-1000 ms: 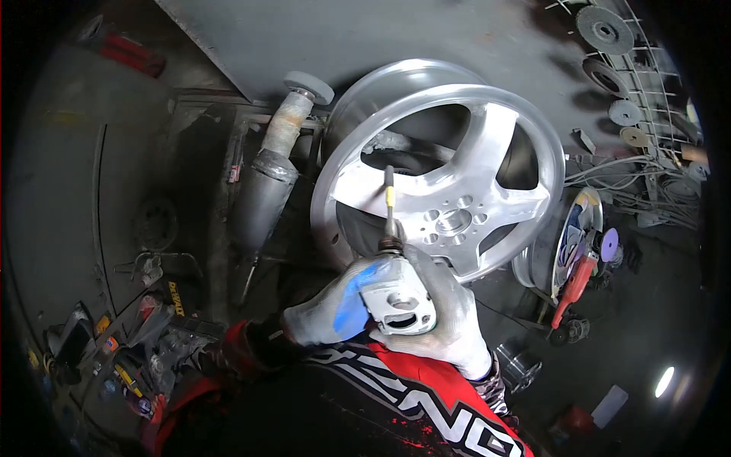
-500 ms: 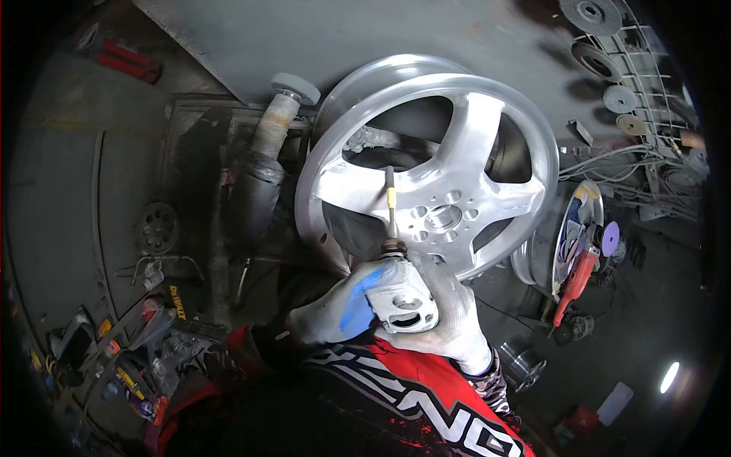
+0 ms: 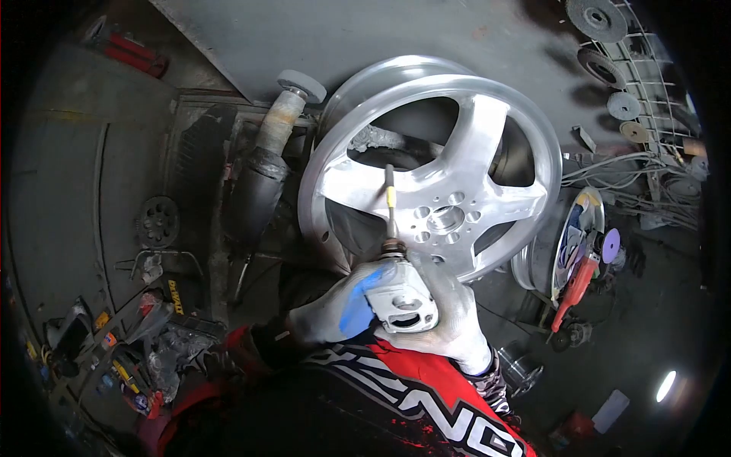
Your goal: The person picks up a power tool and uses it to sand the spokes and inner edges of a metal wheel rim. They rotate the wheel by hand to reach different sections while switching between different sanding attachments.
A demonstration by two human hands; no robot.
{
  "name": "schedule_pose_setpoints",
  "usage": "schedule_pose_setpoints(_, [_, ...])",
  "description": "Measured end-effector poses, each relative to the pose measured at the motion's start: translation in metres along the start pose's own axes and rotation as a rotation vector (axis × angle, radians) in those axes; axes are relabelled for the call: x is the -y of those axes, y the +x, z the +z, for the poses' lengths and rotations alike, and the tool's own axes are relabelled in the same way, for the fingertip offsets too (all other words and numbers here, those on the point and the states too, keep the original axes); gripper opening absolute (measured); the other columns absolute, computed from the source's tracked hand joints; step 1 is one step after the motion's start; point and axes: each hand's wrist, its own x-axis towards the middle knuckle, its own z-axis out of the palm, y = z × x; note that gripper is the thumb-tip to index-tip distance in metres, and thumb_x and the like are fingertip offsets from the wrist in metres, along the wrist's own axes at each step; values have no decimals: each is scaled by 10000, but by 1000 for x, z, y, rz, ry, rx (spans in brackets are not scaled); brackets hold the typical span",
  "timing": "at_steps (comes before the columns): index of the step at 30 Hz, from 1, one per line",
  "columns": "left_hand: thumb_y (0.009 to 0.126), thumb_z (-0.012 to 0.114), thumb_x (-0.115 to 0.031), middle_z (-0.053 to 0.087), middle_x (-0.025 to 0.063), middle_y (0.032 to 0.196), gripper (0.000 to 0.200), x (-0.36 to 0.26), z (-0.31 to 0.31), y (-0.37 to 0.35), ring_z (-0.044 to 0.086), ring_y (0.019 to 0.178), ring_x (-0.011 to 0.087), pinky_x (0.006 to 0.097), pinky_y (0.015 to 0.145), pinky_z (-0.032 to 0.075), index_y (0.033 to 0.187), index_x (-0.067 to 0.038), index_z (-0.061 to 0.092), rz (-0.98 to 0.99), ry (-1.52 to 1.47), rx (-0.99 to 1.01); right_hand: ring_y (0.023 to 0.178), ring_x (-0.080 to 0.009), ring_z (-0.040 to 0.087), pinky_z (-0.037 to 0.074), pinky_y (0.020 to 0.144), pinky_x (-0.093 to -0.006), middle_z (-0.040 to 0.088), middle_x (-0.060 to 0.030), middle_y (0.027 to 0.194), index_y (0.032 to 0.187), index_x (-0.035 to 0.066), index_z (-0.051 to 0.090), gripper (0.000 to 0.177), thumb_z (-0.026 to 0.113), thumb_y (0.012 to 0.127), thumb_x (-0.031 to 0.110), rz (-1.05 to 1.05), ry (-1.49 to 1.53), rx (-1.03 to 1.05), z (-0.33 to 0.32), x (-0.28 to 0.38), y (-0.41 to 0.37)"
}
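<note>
Both gloved hands are closed around the white body of a die grinder [image 3: 403, 297]. My left hand [image 3: 343, 303], in a white glove with a blue patch, wraps its left side, and my right hand [image 3: 454, 308] grips the right side. From the grinder a thin shaft with a yellow band [image 3: 391, 198] points away from me; its dark tip overlaps the left spoke of a bare silver alloy wheel [image 3: 487, 145]. The wheel's face is tilted toward me, with its hub and bolt holes right of the shaft. My fingertips are partly hidden behind the tool.
Left of the wheel stands a machine spindle with a round grey buffing wheel [image 3: 301, 86]. Abrasive discs [image 3: 597, 20] hang on a wire rack at upper right. A red angle grinder [image 3: 576, 289] with a purple disc rests at right. Tools and a DeWalt case [image 3: 177, 297] lie at lower left.
The surroundings and wheel have shifted slightly right in view. Both hands keep the same grip on the die grinder, with its tip still over the left spoke.
</note>
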Motion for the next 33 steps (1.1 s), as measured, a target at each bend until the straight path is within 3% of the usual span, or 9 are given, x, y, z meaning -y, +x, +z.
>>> schedule_pose_setpoints(1, [1106, 418, -365, 628, 156, 1327, 479, 3, 0, 3, 628, 1246, 263, 422, 1105, 488, 1388, 3, 536, -31, 53, -88, 998, -355, 685, 575, 839, -430, 668, -191, 1137, 1423, 20, 570, 963, 971, 609, 343, 25, -12, -26, -2, 0, -2])
schedule_pose_setpoints(11, [1097, 459, -357, 636, 141, 1331, 481, -23, -3, -15, 636, 1240, 253, 423, 1062, 526, 1371, 29, 543, 17, -23, 54, 926, -343, 706, 589, 802, -419, 665, -182, 1115, 1445, 42, 559, 959, 959, 631, 353, -7, -30, 22, 12, 12, 12])
schedule_pose_setpoints(14, [1107, 450, -278, 654, 80, 1242, 367, -40, 12, -23, 645, 1156, 173, 342, 1023, 508, 1325, -6, 566, 62, 33, 100, 889, -338, 708, 591, 780, -432, 656, -171, 1091, 1471, 78, 542, 953, 943, 651, 354, -76, -3, 20, 17, 20, 25])
schedule_pose_setpoints(16, [1104, 446, -238, 683, 89, 1162, 332, -44, 16, -27, 669, 1100, 174, 325, 977, 533, 1253, 3, 621, 81, 253, -102, 879, -342, 708, 594, 772, -434, 644, -166, 1091, 1488, 109, 529, 949, 929, 662, 352, -42, 29, 88, 18, 22, 27])
schedule_pose_setpoints(18, [1099, 446, -201, 699, 95, 1108, 312, -45, 14, -29, 682, 1058, 181, 312, 930, 549, 1191, 12, 656, 174, 534, -86, 899, -343, 707, 595, 779, -423, 638, -163, 1115, 1487, 127, 534, 950, 927, 654, 360, -4, 60, 103, 20, 20, 25])
schedule_pose_setpoints(21, [1102, 446, -237, 685, 104, 1170, 338, -42, 18, -21, 664, 1108, 181, 323, 973, 527, 1254, 7, 623, 133, 485, -56, 937, -342, 706, 595, 800, -424, 639, -170, 1164, 1482, 124, 538, 946, 929, 651, 350, -31, 44, 57, 18, 18, 21])
schedule_pose_setpoints(23, [1101, 459, -287, 666, 95, 1231, 377, -32, 10, -16, 640, 1163, 176, 336, 1029, 495, 1325, -10, 583, 67, 37, 128, 985, -346, 706, 594, 823, -424, 647, -183, 1201, 1471, 94, 541, 949, 937, 647, 346, -29, -20, 44, 9, 17, 17])
schedule_pose_setpoints(26, [1097, 465, -324, 652, 127, 1292, 426, -18, 4, -3, 651, 1198, 227, 398, 1050, 521, 1338, 12, 569, -52, 98, 3, 1020, -358, 705, 593, 841, -426, 655, -197, 1214, 1458, 55, 542, 958, 946, 639, 344, 22, -16, -9, 5, 8, 0])
schedule_pose_setpoints(33, [1093, 470, -353, 658, 133, 1280, 448, -18, -4, -2, 657, 1195, 242, 402, 1048, 522, 1348, 3, 565, -42, -96, 70, 986, -353, 707, 594, 831, -433, 647, -183, 1207, 1461, 63, 537, 953, 942, 642, 334, 54, -45, 4, 10, 12, 1])
